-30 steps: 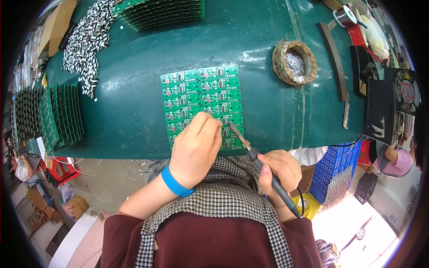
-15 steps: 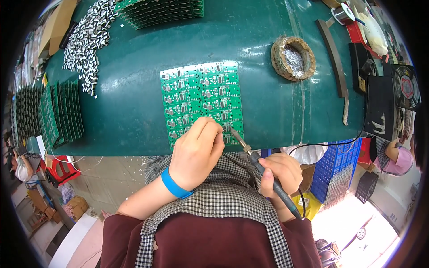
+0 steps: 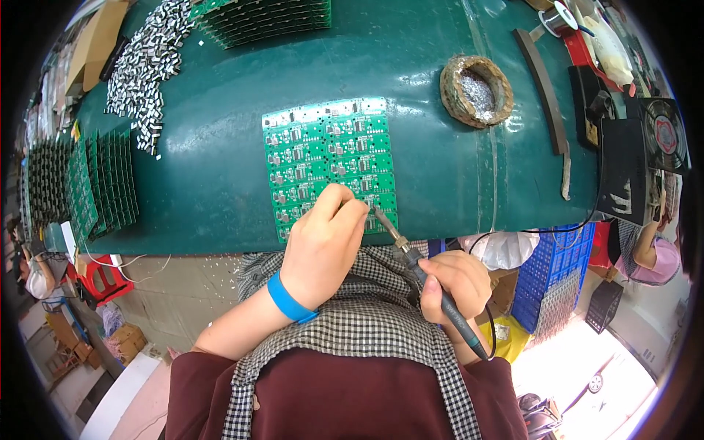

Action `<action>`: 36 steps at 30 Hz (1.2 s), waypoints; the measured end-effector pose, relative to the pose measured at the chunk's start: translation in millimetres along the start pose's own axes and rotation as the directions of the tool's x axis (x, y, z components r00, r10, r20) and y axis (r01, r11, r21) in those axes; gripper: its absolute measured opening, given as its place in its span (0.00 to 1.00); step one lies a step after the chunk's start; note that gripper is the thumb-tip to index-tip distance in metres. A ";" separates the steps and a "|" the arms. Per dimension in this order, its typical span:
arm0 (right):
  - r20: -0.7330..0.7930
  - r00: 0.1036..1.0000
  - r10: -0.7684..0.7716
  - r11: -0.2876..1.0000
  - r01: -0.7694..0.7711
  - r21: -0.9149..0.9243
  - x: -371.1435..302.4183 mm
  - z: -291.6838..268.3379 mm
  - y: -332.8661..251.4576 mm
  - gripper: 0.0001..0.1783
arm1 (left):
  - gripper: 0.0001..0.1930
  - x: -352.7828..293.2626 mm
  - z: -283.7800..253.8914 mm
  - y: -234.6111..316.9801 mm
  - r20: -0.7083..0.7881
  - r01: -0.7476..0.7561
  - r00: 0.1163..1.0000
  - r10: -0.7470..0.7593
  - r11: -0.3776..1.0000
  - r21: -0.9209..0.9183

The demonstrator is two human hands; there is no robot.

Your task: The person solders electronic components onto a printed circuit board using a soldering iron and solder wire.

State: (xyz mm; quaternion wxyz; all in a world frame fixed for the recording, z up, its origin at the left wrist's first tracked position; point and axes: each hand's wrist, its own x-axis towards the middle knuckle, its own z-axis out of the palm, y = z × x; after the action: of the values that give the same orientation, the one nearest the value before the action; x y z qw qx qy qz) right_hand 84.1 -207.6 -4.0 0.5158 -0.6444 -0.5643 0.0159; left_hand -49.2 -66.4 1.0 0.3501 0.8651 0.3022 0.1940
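Observation:
A green circuit board panel (image 3: 297, 174), made up of several repeated small boards in two columns, lies flat near the front edge of the table. My left hand (image 3: 317, 249), with a blue band on its wrist, is closed in a pinch over the panel's lower part; its curled fingers hide whatever is between them. Held like a pen in my right hand (image 3: 462, 282) is a soldering iron (image 3: 460, 323). The iron slants up and left, its metal tip at the lower right of the panel, close to my left fingertips. Whether the tip touches the board I cannot tell.
A round, crusted pot (image 3: 449, 94) of silvery bits stands to the right. Small metal parts (image 3: 143, 70) are heaped at the far left. Upright circuit boards stand in a left stack (image 3: 110, 187) and a far stack (image 3: 264, 22). A solder spool (image 3: 561, 20) is at the far right.
The iron's tip and my right hand have shifted slightly left and up across the panel. My left hand stays pinched in nearly the same place. The whole view has moved a little.

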 end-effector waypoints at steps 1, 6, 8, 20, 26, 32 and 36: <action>-0.001 1.000 0.000 1.000 0.000 -0.002 -0.6 -0.5 -1.0 0.06 | 0.06 -0.1 -0.1 -0.2 0.004 -0.001 1.000 0.001 1.000 0.000; -0.023 1.000 -0.002 1.000 0.002 0.001 -6.0 -4.4 -2.6 0.06 | 0.06 -1.9 -3.7 3.3 0.005 -0.039 0.999 0.039 0.998 0.043; -0.042 0.999 -0.011 1.000 0.011 0.011 -9.0 -8.3 -1.9 0.06 | 0.07 -5.0 -4.4 3.4 -0.028 -0.042 0.999 0.043 0.999 0.015; -0.022 1.000 -0.017 1.000 0.017 0.011 -11.3 -5.3 -2.5 0.06 | 0.09 -10.5 0.3 3.0 0.000 -0.053 0.999 0.053 0.998 -0.034; -0.013 1.000 -0.013 1.000 0.013 0.011 -16.2 -6.2 -5.3 0.07 | 0.08 -11.8 2.2 6.3 0.046 -0.007 0.999 0.009 0.999 -0.053; -0.011 1.000 -0.010 1.000 0.010 0.001 -24.2 -5.9 -8.5 0.07 | 0.07 -12.8 1.4 5.4 0.068 -0.022 0.997 0.027 0.997 -0.075; -0.040 0.999 -0.026 1.000 0.027 0.012 -22.8 -8.7 -9.1 0.07 | 0.06 -15.0 -7.1 4.3 0.027 -0.025 0.999 0.026 1.000 -0.009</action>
State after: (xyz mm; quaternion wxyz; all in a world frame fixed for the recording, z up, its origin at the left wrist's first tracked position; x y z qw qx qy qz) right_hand 74.6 -231.7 -6.6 0.5311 -0.6339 -0.5623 -0.0003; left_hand -62.6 -75.3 7.1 0.3552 0.8700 0.2856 0.1882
